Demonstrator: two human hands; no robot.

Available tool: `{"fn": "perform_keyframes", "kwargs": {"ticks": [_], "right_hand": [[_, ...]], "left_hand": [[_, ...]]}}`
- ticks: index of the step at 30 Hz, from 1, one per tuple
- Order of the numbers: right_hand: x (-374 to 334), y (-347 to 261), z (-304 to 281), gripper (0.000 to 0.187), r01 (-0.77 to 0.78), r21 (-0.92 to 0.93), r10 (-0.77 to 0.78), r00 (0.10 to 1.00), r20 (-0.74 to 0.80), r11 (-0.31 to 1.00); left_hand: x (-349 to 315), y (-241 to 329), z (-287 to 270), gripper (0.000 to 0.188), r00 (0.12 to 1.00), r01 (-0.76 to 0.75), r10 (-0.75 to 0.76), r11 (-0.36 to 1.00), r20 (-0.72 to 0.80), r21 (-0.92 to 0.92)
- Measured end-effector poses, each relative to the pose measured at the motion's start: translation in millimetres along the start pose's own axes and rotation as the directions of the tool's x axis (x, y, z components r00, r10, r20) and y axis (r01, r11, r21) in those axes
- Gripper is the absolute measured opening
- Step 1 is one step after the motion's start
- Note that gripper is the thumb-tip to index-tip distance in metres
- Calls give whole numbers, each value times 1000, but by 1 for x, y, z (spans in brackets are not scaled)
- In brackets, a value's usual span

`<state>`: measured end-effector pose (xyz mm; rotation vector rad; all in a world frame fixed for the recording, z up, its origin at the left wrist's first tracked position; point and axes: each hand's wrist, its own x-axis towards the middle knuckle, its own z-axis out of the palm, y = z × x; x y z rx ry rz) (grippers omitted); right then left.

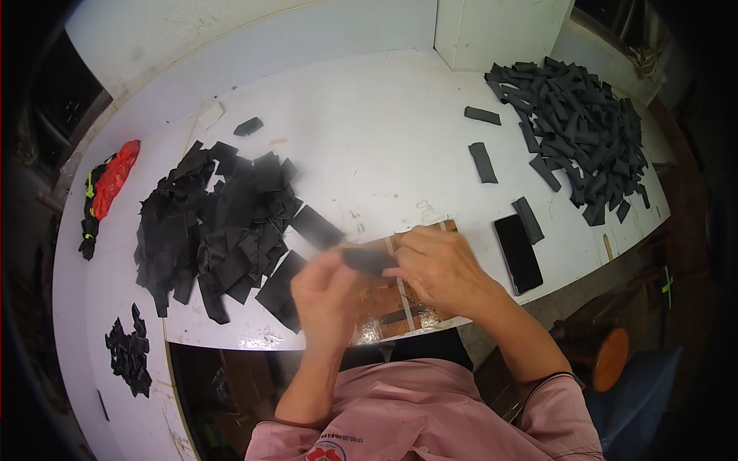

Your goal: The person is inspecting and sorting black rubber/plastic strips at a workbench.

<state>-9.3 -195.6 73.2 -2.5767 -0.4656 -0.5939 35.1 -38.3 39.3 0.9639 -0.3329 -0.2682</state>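
Between my two hands, above the board, is a small black fabric piece (367, 261). My left hand (327, 292) is smeared by motion, but its thumb and fingers are closed on the piece's left end. The fingers of my right hand (440, 265) pinch its right end. Beneath them lies a brown board (392, 296) crossed with pale tape strips, at the table's front edge. Just left of my left hand, flat black fabric pieces (317, 227) stick out from a large loose heap (238, 223).
Folded black strips (588, 134) are piled at the far right, with several single ones nearby. A black phone (518, 253) lies right of the board. On the left are a red plastic bag (117, 180) and a small pile of black scraps (129, 353). A round stool (611, 359) stands below right.
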Motion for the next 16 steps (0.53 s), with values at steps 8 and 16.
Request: {"fn": "perform_keyframes", "kwargs": {"ticks": [8,16], "right_hand": [[-16,6,17,16,-70,213,102,984,-145,974],[-33,17,37,15,-147,273,160,987,-24,951]], "left_hand": [[17,6,22,19,962,-92,28,971,272,223],[31,27,26,22,866,30,-359,733,349,679]]}}
